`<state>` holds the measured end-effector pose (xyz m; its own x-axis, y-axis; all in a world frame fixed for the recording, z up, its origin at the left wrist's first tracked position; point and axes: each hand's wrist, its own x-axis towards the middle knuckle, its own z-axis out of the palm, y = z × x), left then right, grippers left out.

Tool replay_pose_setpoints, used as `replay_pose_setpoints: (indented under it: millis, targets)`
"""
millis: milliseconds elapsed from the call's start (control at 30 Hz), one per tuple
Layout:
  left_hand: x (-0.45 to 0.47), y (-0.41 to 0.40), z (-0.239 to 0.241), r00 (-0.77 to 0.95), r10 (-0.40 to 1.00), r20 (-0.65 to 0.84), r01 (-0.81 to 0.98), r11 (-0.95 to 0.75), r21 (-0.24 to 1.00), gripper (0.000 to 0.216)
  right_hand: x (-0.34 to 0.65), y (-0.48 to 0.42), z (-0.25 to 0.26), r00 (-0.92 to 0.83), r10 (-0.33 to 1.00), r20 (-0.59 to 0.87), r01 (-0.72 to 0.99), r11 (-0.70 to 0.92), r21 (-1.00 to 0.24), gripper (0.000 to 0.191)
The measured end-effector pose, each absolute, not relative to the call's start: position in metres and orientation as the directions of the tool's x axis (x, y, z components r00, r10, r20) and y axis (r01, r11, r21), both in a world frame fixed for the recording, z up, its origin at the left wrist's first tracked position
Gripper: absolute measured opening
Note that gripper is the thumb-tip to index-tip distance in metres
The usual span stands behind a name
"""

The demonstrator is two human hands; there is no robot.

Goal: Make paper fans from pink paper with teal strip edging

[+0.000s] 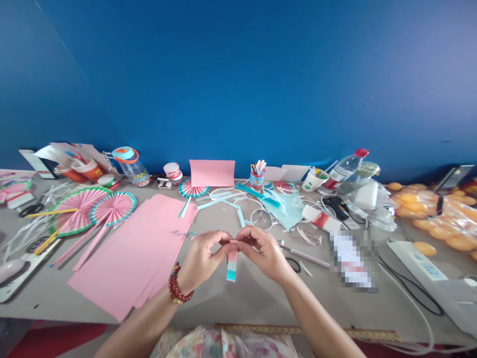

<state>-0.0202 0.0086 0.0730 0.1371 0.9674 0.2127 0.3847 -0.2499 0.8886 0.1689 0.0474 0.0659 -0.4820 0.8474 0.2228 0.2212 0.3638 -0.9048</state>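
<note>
Above the middle of the grey table, my left hand [206, 256] and my right hand [261, 251] meet at their fingertips, both closed in a pinch. Between them hangs a narrow folded paper strip [231, 268], pink at the top, white in the middle and turquoise at its lower end. My fingers cover the strip's upper part. A beaded bracelet [178, 286] circles my left wrist. Left of my hands lie large pink paper sheets [137, 248]. Small paper scraps [188, 233] lie just beyond my left hand.
Finished paper fans [114, 208] lie at left, near a water bottle [130, 166]. A pen cup [257, 177], turquoise strips [261, 196] and looped white bands [263, 219] stand or lie behind my hands. At right are a plastic bottle [345, 171], a power strip [421, 263] and bagged orange balls [439, 211].
</note>
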Motion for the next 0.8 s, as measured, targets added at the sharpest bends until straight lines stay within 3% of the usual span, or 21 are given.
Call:
replay_pose_setpoints:
  millis: [233, 467, 800]
  targets:
    - [-0.02, 0.009, 0.075, 0.113, 0.962, 0.248, 0.401, -0.273, 0.875, 0.015, 0.17, 0.045, 0.067, -0.487, 0.836, 0.252, 0.265, 0.417, -0.87, 0.009]
    - [-0.018, 0.006, 0.08, 0.101, 0.959, 0.264, 0.408, -0.282, 0.868, 0.014, 0.174, 0.043, 0.081, -0.563, 0.743, 0.361, 0.366, 0.616, -0.697, 0.009]
    - [-0.017, 0.008, 0.079, 0.103, 0.952, 0.29, 0.425, -0.305, 0.852, 0.022, 0.167, 0.044, 0.073, -0.553, 0.692, 0.464, 0.315, 0.689, -0.653, 0.01]
